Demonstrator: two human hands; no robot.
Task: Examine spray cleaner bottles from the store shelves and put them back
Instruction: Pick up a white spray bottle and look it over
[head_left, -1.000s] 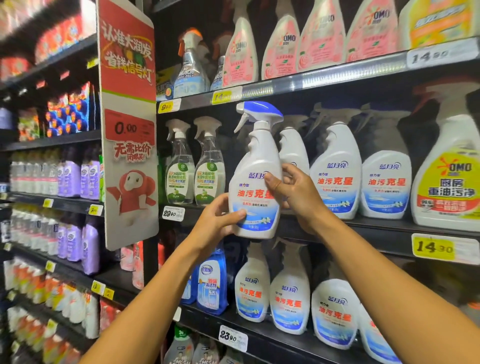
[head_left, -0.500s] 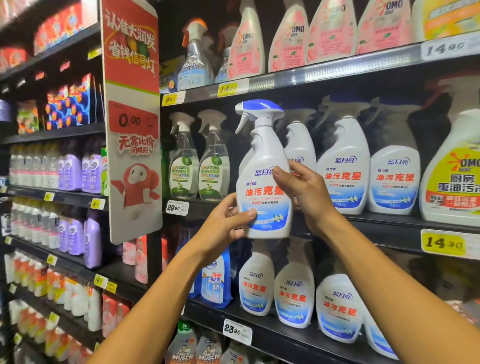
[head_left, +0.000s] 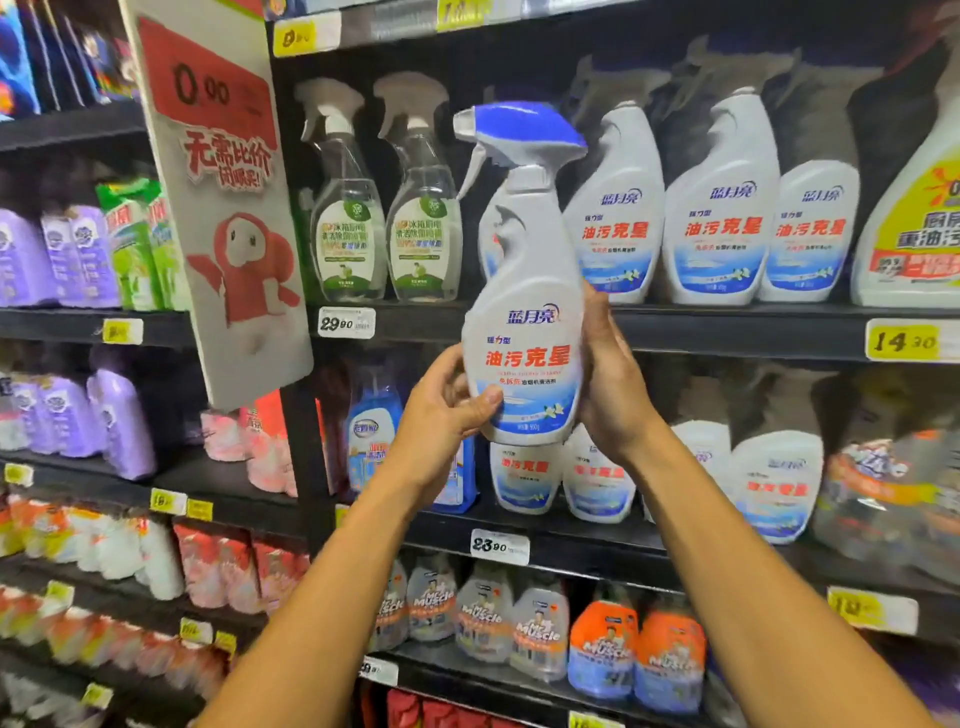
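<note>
From the head camera, the white plastic spray bottle with a blue trigger head (head_left: 522, 291) is held upright in front of the black store shelf (head_left: 727, 332), clear of its row. The left hand (head_left: 441, 415) grasps its lower left side, thumb across the label; the right hand (head_left: 613, 384) cups the right. Examining it well probably means turning it slowly, both hands supporting the base. Its label carries red characters over a blue wave.
</note>
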